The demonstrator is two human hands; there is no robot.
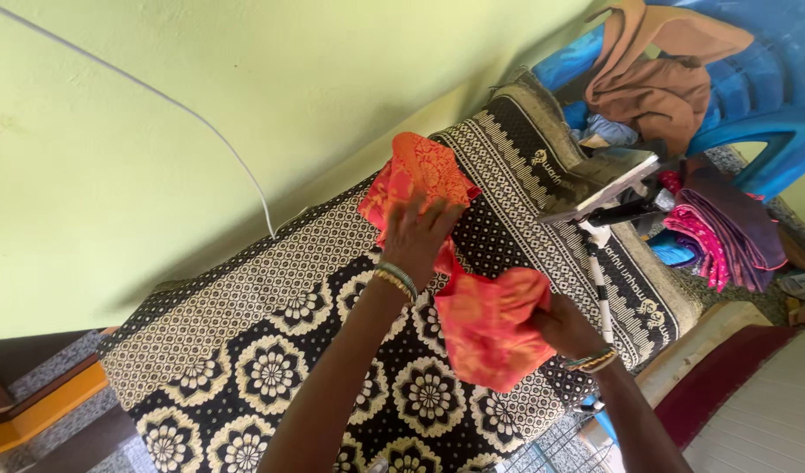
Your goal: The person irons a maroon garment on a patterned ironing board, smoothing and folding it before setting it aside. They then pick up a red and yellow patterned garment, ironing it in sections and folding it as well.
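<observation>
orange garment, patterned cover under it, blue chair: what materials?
Orange garment, gripped by the right hand with the left hand flat on it: thin woven cloth, perhaps silky; it creases softly. Patterned cover: thick woven textile, matte, black-and-cream motifs. Blue chair: moulded plastic, smooth and slightly glossy.

Right hand [567,326] fingers buried in orange cloth [485,324]; blue chair [762,88] cut by edge.

Iron [608,180] w/ striped cord [600,285] on patterned blanket [271,350], brown cloth [656,83] on blue chair [762,96], pink fabrics [726,232].
</observation>
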